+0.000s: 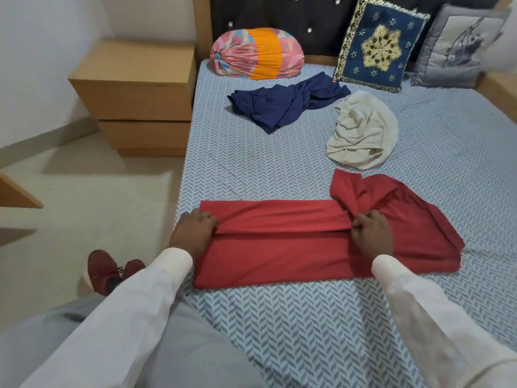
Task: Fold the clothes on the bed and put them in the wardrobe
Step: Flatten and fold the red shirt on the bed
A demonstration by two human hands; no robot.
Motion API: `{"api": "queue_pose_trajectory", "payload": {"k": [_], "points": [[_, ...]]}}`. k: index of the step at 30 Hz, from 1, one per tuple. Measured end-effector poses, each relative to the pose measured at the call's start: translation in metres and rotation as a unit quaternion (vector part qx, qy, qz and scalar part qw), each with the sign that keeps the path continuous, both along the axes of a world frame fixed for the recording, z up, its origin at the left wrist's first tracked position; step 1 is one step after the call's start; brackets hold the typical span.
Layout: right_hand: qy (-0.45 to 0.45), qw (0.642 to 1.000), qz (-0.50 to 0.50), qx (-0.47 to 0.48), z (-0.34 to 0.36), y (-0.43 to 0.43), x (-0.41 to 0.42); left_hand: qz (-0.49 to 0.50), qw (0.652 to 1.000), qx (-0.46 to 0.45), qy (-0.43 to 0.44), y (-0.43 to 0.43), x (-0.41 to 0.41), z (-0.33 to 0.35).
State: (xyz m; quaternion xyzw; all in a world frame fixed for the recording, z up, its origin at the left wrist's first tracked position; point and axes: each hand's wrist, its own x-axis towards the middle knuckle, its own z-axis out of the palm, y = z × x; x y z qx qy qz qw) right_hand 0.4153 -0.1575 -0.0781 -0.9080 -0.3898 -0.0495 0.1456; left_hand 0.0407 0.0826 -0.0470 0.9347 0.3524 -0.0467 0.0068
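- left hand (195, 229): fingers clamped on red garment (279, 256) fold, left end
- right hand (370, 232): fingers pinch same fold
- navy garment (285, 105), white garment (363, 133): crumpled on bed (251, 163)

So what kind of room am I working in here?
Most likely a home bedroom: a bed with a patterned sheet and a dark padded headboard, a blue cushion leaning against it, and a wooden bedside cabinet alongside. The left hand and right hand hold a red garment on the sheet.

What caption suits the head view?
Left hand and right hand fold a red garment on the bed.
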Motion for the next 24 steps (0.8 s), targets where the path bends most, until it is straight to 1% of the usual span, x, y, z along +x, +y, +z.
{"api": "queue_pose_trajectory", "payload": {"k": [2,5,7,8,10,11,12,14,15,17,18,19,21,23,24], "points": [[0.013,1.000,-0.006,-0.005,0.002,0.001,-0.002,0.031,0.999,0.009,0.007,-0.003,0.005,-0.001],[0.006,1.000,0.000,-0.007,0.002,0.003,-0.002,0.052,0.998,-0.003,-0.041,-0.010,0.022,-0.003],[-0.001,1.000,0.005,-0.015,-0.001,0.005,0.002,0.039,0.994,-0.046,-0.086,-0.014,0.042,-0.006],[0.004,1.000,-0.008,-0.029,0.001,0.007,0.001,0.037,0.992,-0.075,-0.096,-0.016,0.052,-0.009],[0.008,0.998,-0.050,-0.046,0.004,0.013,-0.002,0.059,0.985,-0.138,-0.091,-0.019,0.065,-0.022],[-0.003,0.997,-0.065,-0.038,0.006,0.017,-0.003,0.086,0.981,-0.156,-0.077,-0.019,0.068,-0.030],[-0.023,0.997,-0.073,-0.029,0.008,0.022,-0.004,0.115,0.979,-0.157,-0.061,-0.018,0.069,-0.037],[-0.073,0.995,-0.061,-0.034,0.008,0.033,-0.004,0.163,0.978,-0.118,-0.060,-0.019,0.067,-0.051],[-0.091,0.993,-0.050,-0.054,0.006,0.041,-0.004,0.186,0.974,-0.103,-0.073,-0.019,0.069,-0.054],[-0.097,0.988,-0.033,-0.115,0.002,0.058,0.000,0.218,0.966,-0.095,-0.097,-0.020,0.080,-0.054],[-0.093,0.985,-0.027,-0.142,0.003,0.064,0.000,0.211,0.967,-0.087,-0.112,-0.024,0.085,-0.051],[-0.091,0.982,-0.026,-0.161,0.003,0.071,0.003,0.177,0.972,-0.085,-0.133,-0.029,0.093,-0.050],[-0.082,0.980,-0.035,-0.180,0.003,0.087,0.011,0.051,0.980,-0.104,-0.164,-0.039,0.115,-0.048],[-0.061,0.978,-0.059,-0.191,0.003,0.098,0.021,-0.052,0.975,-0.145,-0.159,-0.054,0.140,-0.043],[-0.042,0.976,-0.081,-0.196,0.004,0.102,0.028,-0.074,0.972,-0.166,-0.149,-0.062,0.152,-0.039]]}}
